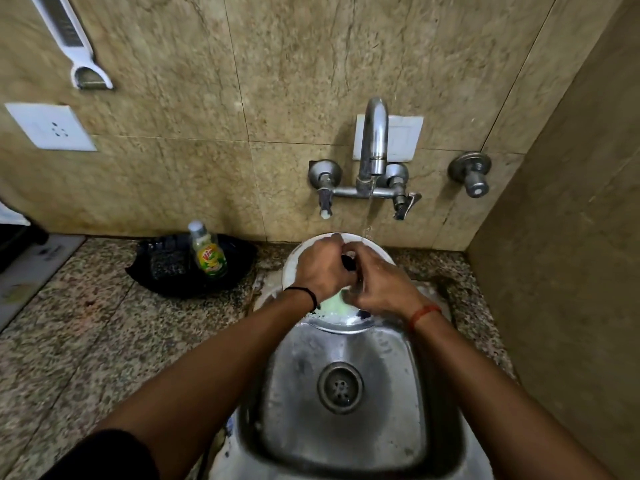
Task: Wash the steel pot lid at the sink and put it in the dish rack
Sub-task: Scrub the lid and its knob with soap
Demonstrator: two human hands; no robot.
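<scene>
The round steel pot lid [375, 252] is held over the far end of the steel sink [346, 441], under the running tap [374, 140]. Its black knob [348, 263] shows between my two hands. My left hand [320, 270] lies on the lid's left half with its fingers curled over the top rim. My right hand [379, 289] grips a green scrub pad [334, 303] pressed against the lid's lower part. A thin stream of water [367, 220] falls onto the lid's upper right edge. No dish rack is in view.
A dish soap bottle [207, 252] stands in a black tray [188, 266] on the granite counter [104, 323] left of the sink. Tap valves [325, 188] and a separate wall tap [472, 174] jut from the tiled wall. A side wall closes in on the right.
</scene>
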